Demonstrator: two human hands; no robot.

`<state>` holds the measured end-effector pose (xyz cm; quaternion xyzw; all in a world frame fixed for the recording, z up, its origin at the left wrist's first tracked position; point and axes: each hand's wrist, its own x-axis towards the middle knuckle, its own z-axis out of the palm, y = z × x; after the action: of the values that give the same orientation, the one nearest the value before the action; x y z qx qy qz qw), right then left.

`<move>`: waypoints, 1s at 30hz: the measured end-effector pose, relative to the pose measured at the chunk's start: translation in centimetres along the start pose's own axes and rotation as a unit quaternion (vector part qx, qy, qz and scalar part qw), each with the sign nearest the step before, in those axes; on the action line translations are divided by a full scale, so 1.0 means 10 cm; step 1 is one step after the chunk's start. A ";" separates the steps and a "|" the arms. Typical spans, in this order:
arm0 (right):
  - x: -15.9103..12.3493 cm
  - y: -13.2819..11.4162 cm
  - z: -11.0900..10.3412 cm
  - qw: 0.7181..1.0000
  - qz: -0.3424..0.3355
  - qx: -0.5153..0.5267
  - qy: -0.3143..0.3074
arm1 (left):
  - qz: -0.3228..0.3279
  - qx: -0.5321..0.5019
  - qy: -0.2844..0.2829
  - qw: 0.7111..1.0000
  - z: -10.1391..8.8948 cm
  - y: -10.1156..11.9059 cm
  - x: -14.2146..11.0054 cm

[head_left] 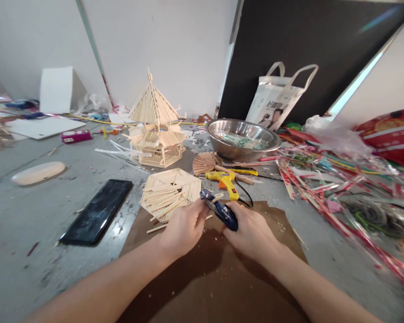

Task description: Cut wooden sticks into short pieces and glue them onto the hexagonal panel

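Observation:
My right hand [252, 229] is closed around the handles of dark blue cutting pliers [228, 216], whose head points up and left. My left hand [183, 229] is pinched shut close beside the pliers' head. A short end of a pale wooden stick [218, 196] shows at the jaws; its rest is hidden by my left fingers, which appear to hold it. Just beyond my left hand lies a flat hexagonal panel of sticks [191, 181], with several loose sticks [166, 204] on top. A yellow glue gun [226, 180] rests behind the pliers.
A stick pagoda model [158, 134] stands behind the panel. A metal bowl [242, 150] is at back right, near a white bag [272, 101]. Red and white strips [316, 202] clutter the right. A black phone [97, 213] and white oval case [38, 173] lie left. Brown sheet [202, 287] lies beneath my hands.

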<state>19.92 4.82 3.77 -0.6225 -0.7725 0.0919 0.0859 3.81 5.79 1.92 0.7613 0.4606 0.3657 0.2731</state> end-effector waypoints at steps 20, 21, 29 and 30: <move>-0.02 0.05 -0.01 0.999 -0.039 0.021 0.002 | -0.057 -0.250 -0.137 0.957 -0.05 -0.02 0.07; -0.02 0.05 -0.01 0.999 -0.032 0.014 0.001 | -0.047 -0.220 -0.121 0.967 -0.04 -0.01 0.07; 0.00 0.00 -0.02 1.000 0.004 0.004 -0.012 | -0.016 -0.032 -0.013 0.999 0.02 0.00 0.02; 0.00 0.00 -0.02 1.000 0.002 0.006 -0.010 | -0.013 -0.047 -0.023 0.999 0.01 0.00 0.03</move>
<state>19.98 4.86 3.98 -0.6223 -0.7717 0.1024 0.0819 3.98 6.04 1.94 0.7498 0.4463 0.3654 0.3241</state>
